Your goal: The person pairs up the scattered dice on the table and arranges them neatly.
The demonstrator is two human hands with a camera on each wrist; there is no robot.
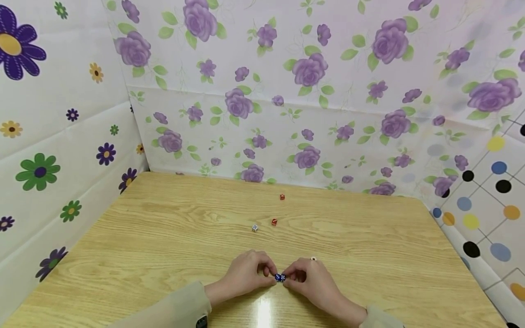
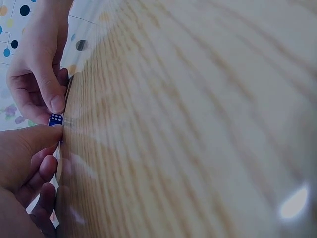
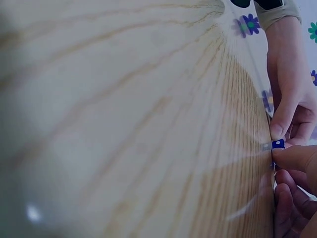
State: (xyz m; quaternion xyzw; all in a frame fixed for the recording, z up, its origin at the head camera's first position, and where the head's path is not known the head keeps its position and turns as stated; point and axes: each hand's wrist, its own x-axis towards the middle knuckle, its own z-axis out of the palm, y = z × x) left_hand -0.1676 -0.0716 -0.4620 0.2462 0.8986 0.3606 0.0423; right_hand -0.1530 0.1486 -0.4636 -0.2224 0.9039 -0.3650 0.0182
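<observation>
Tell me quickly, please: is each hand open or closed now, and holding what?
Left hand: closed, pinching a dark-blue, white-dotted cubic die.
Right hand: closed, pinching the similar dark-blue die beside it.

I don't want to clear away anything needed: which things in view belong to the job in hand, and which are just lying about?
In hand:
- left blue die, at the left hand's fingertips
- right blue die, at the right hand's

Apparently just lying about:
- far red die
- nearer red die
- white die
- small white object, perhaps a die, mostly hidden
</observation>
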